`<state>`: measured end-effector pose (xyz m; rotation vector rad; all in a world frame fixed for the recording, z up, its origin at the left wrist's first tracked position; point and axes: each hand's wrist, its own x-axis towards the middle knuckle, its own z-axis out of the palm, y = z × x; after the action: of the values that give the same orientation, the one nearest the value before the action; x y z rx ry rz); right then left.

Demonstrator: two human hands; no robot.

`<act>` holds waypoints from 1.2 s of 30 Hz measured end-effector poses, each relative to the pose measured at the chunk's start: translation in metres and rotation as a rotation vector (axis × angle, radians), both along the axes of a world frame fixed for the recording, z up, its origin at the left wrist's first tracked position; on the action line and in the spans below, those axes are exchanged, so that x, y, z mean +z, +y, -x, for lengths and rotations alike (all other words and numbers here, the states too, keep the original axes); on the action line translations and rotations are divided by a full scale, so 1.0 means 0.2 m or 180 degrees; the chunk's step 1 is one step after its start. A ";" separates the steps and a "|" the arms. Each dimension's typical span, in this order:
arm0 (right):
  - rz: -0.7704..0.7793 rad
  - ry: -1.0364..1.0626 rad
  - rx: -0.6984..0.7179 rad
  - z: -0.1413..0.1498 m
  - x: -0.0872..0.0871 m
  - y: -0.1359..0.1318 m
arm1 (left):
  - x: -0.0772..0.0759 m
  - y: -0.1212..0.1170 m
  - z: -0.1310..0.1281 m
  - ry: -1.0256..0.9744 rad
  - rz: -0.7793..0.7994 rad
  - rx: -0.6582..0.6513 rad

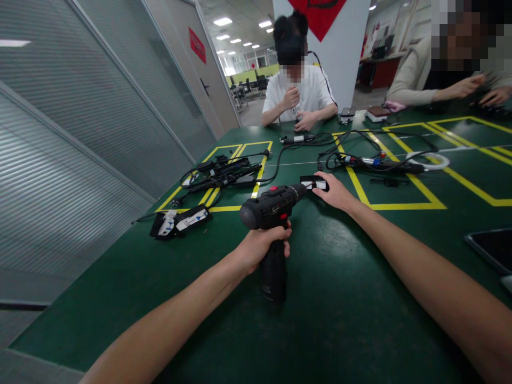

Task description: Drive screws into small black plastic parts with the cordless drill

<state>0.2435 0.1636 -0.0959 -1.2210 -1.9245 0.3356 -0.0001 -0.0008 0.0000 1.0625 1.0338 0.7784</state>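
Black plastic with a red switch on top, the cordless drill (273,208) is standing over the green table (340,309), its chuck pointing away from me toward a small black block with white labels (314,184) that is lying just off the tip. I am watching the left hand (262,246) clenching round the drill's grip, fingers wrapped under the motor housing, the battery foot hanging below it close to the tabletop. The right hand (335,193) is pressing down on the small block, fingers spread over its near end, pinning it rather than lifting it. As I judge it, the bit is being lined up on the block, and the next move is calling for a steady, level push with the block kept from sliding. Farther out, a bundle of black tools and cables (224,173) is lying inside yellow tape lines, and two other people are sitting across the table, busy with their own hands
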 end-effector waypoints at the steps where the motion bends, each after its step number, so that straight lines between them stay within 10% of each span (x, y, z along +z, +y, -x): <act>1: 0.0005 0.0004 -0.0005 0.00 0.00 0.00 | 0.00 0.00 0.00 -0.0006 -0.0005 -0.0005; 36: 0.0007 0.0014 -0.0002 0.00 0.00 0.00 | -0.01 0.01 0.01 -0.0036 0.0033 -0.0003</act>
<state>0.2434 0.1627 -0.0955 -1.2213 -1.9204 0.3397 -0.0012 0.0002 -0.0014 1.0486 1.0267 0.7769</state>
